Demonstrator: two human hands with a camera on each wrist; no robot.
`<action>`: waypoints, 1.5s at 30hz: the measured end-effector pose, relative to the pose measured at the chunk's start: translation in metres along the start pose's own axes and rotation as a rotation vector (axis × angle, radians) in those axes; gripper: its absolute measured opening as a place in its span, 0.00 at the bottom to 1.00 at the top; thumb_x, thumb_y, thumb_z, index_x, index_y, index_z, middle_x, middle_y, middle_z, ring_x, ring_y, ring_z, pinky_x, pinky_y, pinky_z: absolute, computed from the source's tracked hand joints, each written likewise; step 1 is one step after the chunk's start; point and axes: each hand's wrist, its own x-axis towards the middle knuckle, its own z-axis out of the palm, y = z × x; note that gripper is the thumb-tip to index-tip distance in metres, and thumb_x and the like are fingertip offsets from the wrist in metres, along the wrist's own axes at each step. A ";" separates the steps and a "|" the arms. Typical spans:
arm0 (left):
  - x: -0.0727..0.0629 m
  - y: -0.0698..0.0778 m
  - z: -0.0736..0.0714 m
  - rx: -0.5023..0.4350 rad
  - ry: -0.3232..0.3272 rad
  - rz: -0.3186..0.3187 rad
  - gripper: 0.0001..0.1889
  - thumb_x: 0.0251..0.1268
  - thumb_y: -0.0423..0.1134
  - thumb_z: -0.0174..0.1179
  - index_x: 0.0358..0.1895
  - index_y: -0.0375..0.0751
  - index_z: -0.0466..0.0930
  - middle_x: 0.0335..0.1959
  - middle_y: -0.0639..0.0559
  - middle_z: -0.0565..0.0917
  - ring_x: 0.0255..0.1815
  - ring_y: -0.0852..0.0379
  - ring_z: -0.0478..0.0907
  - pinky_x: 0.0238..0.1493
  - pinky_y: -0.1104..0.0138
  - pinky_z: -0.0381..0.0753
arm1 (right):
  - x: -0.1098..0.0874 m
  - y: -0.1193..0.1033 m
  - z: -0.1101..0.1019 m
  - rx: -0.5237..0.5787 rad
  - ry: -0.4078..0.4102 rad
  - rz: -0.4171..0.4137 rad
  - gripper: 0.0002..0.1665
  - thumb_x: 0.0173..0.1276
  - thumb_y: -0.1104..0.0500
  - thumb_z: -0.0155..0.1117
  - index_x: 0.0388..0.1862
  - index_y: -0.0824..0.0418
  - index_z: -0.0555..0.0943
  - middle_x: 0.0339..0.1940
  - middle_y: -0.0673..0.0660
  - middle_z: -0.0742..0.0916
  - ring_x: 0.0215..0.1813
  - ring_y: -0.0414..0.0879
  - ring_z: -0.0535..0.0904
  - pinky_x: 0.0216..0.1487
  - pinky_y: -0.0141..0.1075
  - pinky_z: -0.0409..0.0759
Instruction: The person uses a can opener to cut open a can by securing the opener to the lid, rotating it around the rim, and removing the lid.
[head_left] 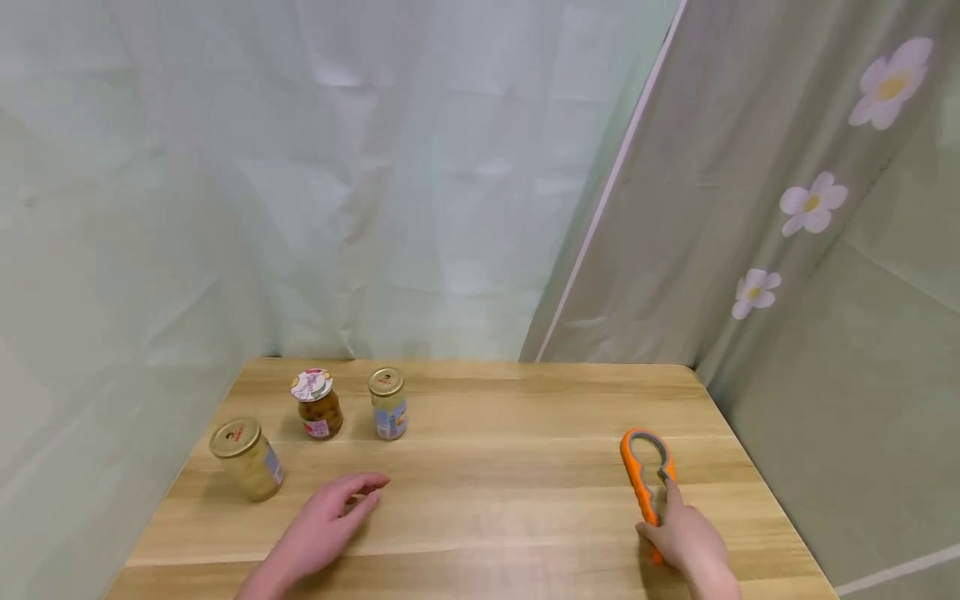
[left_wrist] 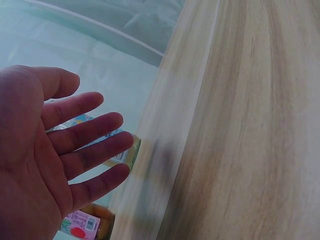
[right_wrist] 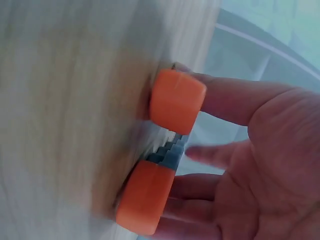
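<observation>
My right hand (head_left: 686, 533) grips an orange jar opener (head_left: 636, 479) with grey toothed inner edges, at the table's right side. In the right wrist view the thumb lies against one orange handle end (right_wrist: 177, 100), while fingers reach behind the other. My left hand (head_left: 330, 512) holds nothing; its fingers are spread and slightly bent over the table's left part. Nearest to it stand a gold-lidded jar with pale contents (head_left: 258, 473), a brown-filled jar with a patterned lid (head_left: 321, 412), and a smaller gold-lidded jar with a blue label (head_left: 388, 412).
The wooden table (head_left: 510, 467) reaches back to a pale curtain (head_left: 450, 208). A curtain with white flowers (head_left: 813, 204) hangs along the right side. All three jars stand upright on the table's left part.
</observation>
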 end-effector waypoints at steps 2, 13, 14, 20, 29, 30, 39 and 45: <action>-0.003 -0.001 0.000 -0.001 -0.005 -0.013 0.15 0.84 0.41 0.59 0.63 0.40 0.85 0.59 0.51 0.87 0.59 0.53 0.83 0.58 0.58 0.84 | -0.002 0.002 0.001 0.007 0.002 0.006 0.62 0.67 0.44 0.78 0.79 0.80 0.54 0.35 0.63 0.86 0.38 0.58 0.83 0.37 0.56 0.81; -0.003 -0.001 0.001 -0.037 0.024 -0.068 0.15 0.83 0.40 0.59 0.63 0.41 0.85 0.60 0.53 0.87 0.61 0.53 0.82 0.62 0.56 0.82 | -0.011 0.000 -0.002 -0.016 0.049 0.031 0.54 0.67 0.41 0.77 0.66 0.83 0.65 0.29 0.60 0.82 0.32 0.56 0.81 0.30 0.52 0.79; -0.003 0.000 0.002 -0.040 0.027 -0.074 0.14 0.83 0.40 0.59 0.63 0.41 0.85 0.60 0.53 0.87 0.61 0.53 0.82 0.62 0.57 0.82 | -0.012 -0.001 -0.002 -0.012 0.054 0.034 0.51 0.67 0.42 0.78 0.64 0.83 0.67 0.28 0.60 0.82 0.31 0.56 0.81 0.29 0.52 0.79; -0.002 -0.001 0.002 -0.045 0.041 -0.075 0.15 0.84 0.41 0.59 0.64 0.42 0.85 0.60 0.53 0.87 0.62 0.53 0.82 0.62 0.57 0.82 | -0.016 -0.007 0.000 0.003 0.107 0.055 0.31 0.65 0.48 0.78 0.47 0.72 0.76 0.24 0.56 0.80 0.25 0.53 0.78 0.24 0.48 0.75; 0.001 -0.002 0.001 -0.034 0.065 -0.102 0.15 0.84 0.43 0.59 0.63 0.44 0.86 0.59 0.55 0.87 0.61 0.54 0.82 0.61 0.58 0.82 | -0.013 0.001 0.004 0.018 0.146 0.053 0.38 0.64 0.52 0.70 0.60 0.79 0.69 0.34 0.70 0.79 0.33 0.63 0.80 0.30 0.57 0.78; 0.002 -0.002 0.001 -0.034 0.064 -0.099 0.15 0.84 0.43 0.59 0.63 0.44 0.86 0.59 0.56 0.87 0.61 0.54 0.82 0.61 0.58 0.82 | -0.013 0.003 0.005 0.019 0.146 0.052 0.41 0.64 0.52 0.69 0.64 0.81 0.67 0.37 0.73 0.79 0.35 0.65 0.80 0.32 0.59 0.79; 0.006 -0.002 0.004 -0.053 0.052 -0.102 0.15 0.84 0.42 0.59 0.64 0.43 0.85 0.59 0.53 0.87 0.60 0.55 0.82 0.61 0.58 0.82 | -0.004 0.015 -0.002 0.057 0.050 0.066 0.50 0.71 0.50 0.59 0.76 0.84 0.54 0.49 0.84 0.76 0.43 0.70 0.81 0.41 0.63 0.80; 0.007 -0.002 0.005 -0.060 0.054 -0.118 0.15 0.83 0.41 0.60 0.64 0.43 0.85 0.59 0.53 0.87 0.59 0.56 0.82 0.62 0.57 0.81 | -0.002 0.018 -0.007 0.092 0.031 0.084 0.49 0.60 0.61 0.60 0.76 0.84 0.55 0.49 0.80 0.82 0.44 0.65 0.82 0.40 0.61 0.80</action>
